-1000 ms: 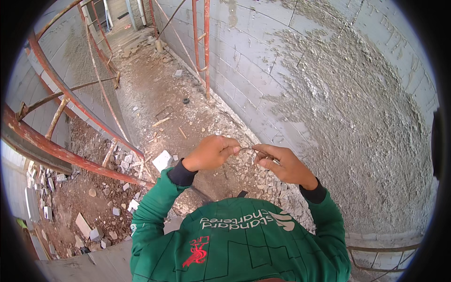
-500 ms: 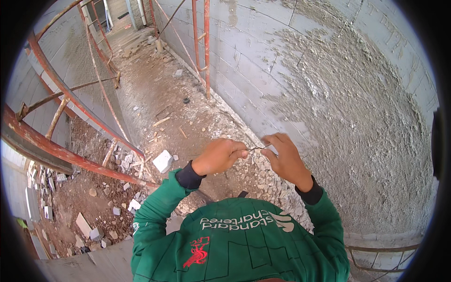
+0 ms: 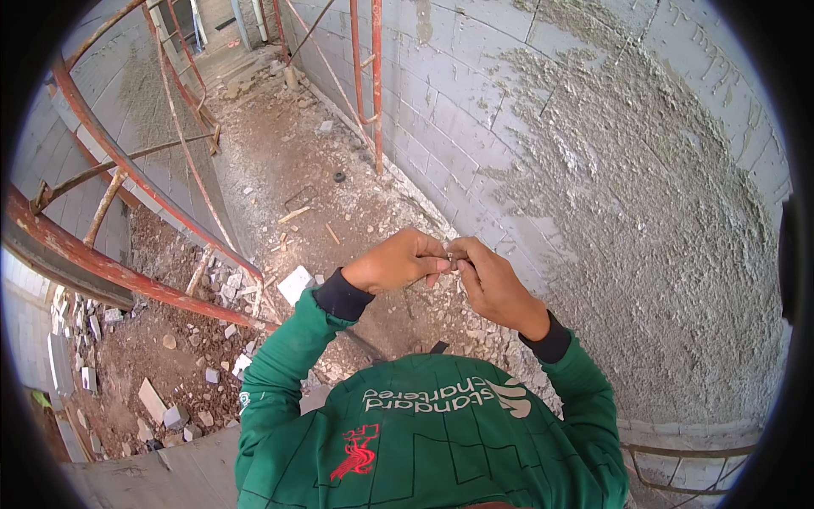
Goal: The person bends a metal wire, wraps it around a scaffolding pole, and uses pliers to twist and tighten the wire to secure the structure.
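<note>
My left hand (image 3: 395,261) and my right hand (image 3: 498,287) meet fingertip to fingertip in front of my chest, above the rubble-strewn ground. Both are closed in a pinch on a thin dark strand (image 3: 450,257), a string or a wire. Most of it is now hidden by the fingers, and only a tiny bit shows between them. Green sleeves with dark cuffs cover both of my forearms.
A rough-plastered block wall (image 3: 627,220) rises on the right. Red scaffold frames (image 3: 153,293) stand at left, and another red post (image 3: 376,93) is ahead by the wall. Broken white blocks (image 3: 295,284), wood strips and rubble litter the dirt ground (image 3: 271,178).
Half a second ago the strand stretched visibly between my hands. My right hand has moved left and the fingertips have come together, covering most of the strand.
</note>
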{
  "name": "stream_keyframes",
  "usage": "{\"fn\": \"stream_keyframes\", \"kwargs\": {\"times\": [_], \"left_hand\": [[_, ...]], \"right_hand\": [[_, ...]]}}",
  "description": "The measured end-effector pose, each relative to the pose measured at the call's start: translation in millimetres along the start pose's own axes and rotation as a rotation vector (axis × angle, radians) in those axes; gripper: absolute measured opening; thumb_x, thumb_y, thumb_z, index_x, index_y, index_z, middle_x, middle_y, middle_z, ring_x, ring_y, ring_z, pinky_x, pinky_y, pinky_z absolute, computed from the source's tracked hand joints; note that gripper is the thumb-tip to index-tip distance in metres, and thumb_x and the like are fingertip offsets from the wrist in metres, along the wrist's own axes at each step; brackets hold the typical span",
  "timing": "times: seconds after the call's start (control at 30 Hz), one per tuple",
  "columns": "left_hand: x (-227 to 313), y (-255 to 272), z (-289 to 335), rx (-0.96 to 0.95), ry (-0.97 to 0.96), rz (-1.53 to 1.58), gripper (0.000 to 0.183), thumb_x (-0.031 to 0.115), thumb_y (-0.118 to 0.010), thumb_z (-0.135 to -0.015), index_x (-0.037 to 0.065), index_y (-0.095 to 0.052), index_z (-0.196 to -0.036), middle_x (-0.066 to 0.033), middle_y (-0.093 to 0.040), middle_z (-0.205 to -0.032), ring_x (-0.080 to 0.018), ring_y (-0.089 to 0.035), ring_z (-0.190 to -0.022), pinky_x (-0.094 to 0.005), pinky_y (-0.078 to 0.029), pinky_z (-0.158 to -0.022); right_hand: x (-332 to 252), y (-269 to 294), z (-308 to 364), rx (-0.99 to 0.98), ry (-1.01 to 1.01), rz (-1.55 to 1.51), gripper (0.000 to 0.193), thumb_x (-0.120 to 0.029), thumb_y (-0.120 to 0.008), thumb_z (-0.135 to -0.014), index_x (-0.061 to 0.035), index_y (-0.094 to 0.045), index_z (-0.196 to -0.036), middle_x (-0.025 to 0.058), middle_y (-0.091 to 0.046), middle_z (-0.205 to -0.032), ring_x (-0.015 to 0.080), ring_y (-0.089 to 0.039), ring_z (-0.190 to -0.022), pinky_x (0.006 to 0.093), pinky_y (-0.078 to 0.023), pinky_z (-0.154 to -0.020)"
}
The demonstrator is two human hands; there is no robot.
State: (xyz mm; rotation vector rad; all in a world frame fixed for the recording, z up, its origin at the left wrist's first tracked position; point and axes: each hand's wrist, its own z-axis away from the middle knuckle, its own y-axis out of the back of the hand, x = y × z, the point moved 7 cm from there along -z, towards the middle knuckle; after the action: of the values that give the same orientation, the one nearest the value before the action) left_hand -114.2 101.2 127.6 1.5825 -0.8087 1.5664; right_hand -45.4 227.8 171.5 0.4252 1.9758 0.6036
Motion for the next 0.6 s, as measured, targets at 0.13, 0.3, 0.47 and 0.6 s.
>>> {"fn": "stream_keyframes", "kwargs": {"times": [0.13,0.3,0.47,0.6], "left_hand": [[-8,-1,1,-0.087,0.027,0.033,0.015,0.01,-0.064,-0.099,-0.001,-0.074,-0.102,-0.0004,-0.068,-0.076,-0.0064,-0.055,-0.069,-0.0243,-0.042,-0.064],[-9,2,3,-0.133,0.048,-0.029,0.016,0.013,-0.066,-0.098,-0.001,-0.074,-0.1,0.0009,-0.068,-0.074,-0.0067,-0.056,-0.07,-0.0247,-0.043,-0.065],[6,4,4,0.009,-0.06,-0.376,0.015,0.015,-0.066,-0.097,0.003,-0.074,-0.093,-0.0025,-0.07,-0.071,-0.0125,-0.061,-0.068,-0.0313,-0.047,-0.063],[19,-3,9,0.203,-0.29,-0.737,0.01,0.013,-0.066,-0.093,0.004,-0.071,-0.094,-0.0068,-0.071,-0.078,-0.0242,-0.067,-0.071,-0.0386,-0.052,-0.064]], "right_hand": [[-11,-2,3,-0.045,0.256,0.315,0.024,-0.003,-0.065,-0.087,-0.0033,-0.069,-0.111,0.0087,-0.059,-0.088,0.0278,-0.062,-0.077,0.0384,-0.05,-0.064],[-13,3,6,-0.018,0.469,0.534,0.031,-0.002,-0.067,-0.078,-0.0058,-0.071,-0.109,0.0039,-0.057,-0.085,0.0217,-0.061,-0.073,0.0342,-0.049,-0.059],[-14,4,5,0.046,0.445,0.551,0.031,-0.001,-0.072,-0.074,-0.0063,-0.073,-0.104,0.006,-0.061,-0.083,0.0227,-0.063,-0.072,0.034,-0.048,-0.056],[-9,9,-2,0.036,0.275,0.478,0.012,-0.007,-0.067,-0.083,-0.0085,-0.07,-0.094,0.0072,-0.064,-0.081,0.0261,-0.064,-0.072,0.0374,-0.049,-0.059]]}}
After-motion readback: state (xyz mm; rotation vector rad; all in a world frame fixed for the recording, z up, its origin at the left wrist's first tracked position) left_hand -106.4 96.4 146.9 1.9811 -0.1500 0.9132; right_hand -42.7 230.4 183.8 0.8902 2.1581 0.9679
